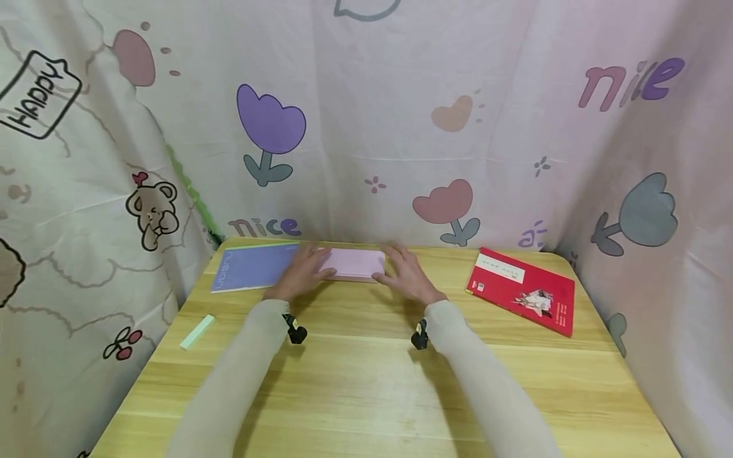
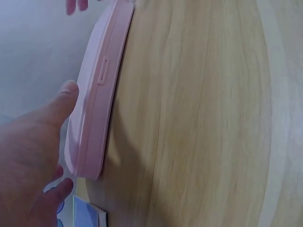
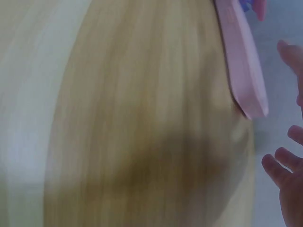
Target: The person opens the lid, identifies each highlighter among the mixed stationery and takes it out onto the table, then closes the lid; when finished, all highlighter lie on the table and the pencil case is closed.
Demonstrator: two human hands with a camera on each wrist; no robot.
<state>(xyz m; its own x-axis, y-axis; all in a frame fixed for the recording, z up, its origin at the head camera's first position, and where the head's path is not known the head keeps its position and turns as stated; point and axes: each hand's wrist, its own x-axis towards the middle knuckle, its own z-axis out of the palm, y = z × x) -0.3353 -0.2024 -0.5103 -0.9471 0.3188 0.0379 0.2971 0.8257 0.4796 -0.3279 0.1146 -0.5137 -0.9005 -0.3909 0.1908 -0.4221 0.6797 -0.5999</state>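
Note:
A closed pink plastic case (image 1: 356,263) with rounded ends lies at the table's back edge, its small clasp showing on the front side in the left wrist view. My left hand (image 1: 303,270) is at its left end, the thumb (image 2: 68,90) right at the lid's edge and the other fingers spread past the end. Around the right end, my right hand (image 1: 408,275) is held with fingers apart. In the right wrist view, a gap shows between these fingers (image 3: 279,170) and the case (image 3: 246,71). Neither hand grips it.
A blue-purple notebook (image 1: 246,267) lies to the left, partly behind my left hand. Nearer on that side is a pale green strip (image 1: 197,332). At the right lies a red book (image 1: 527,292). Patterned cloth (image 1: 366,127) hangs behind and beside the wooden table (image 1: 366,381).

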